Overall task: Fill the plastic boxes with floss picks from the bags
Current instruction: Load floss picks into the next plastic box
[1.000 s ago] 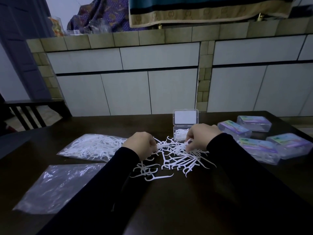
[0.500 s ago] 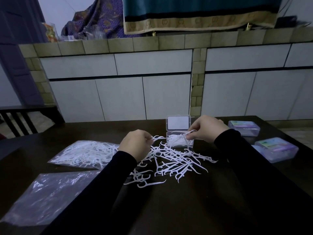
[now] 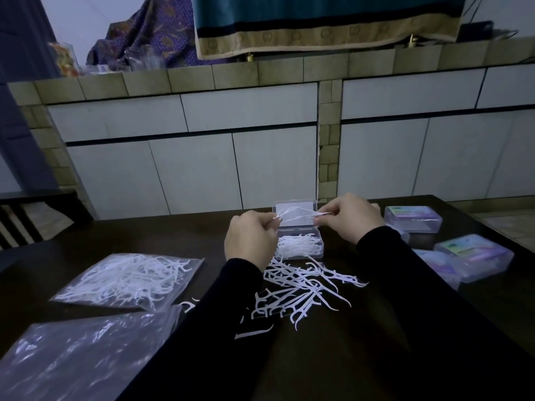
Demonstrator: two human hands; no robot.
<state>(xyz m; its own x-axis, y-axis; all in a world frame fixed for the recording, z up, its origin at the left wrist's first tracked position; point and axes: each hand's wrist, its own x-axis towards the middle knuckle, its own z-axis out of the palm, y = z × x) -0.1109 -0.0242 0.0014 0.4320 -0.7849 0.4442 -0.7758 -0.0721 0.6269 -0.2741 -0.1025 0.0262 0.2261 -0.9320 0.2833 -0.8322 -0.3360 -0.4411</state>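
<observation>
Both hands curled: left hand [image 3: 251, 241], right hand [image 3: 353, 217] pinch floss picks [image 3: 298, 214] above open box [image 3: 299, 245].

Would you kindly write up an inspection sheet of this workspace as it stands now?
Surface: dark table, a loose pile of floss picks at its middle.
Job's things: open clear box partly filled, lid upright; full bag on the left; flat bag nearer, apparently empty; three closed boxes on the right.
Clutter: nothing seen.
Grips: left hand and right hand pinch a few held picks between them above the open box.
Cables: nothing seen.
Surroundings: tiled counter with draped cloths behind; chair on the left.
</observation>
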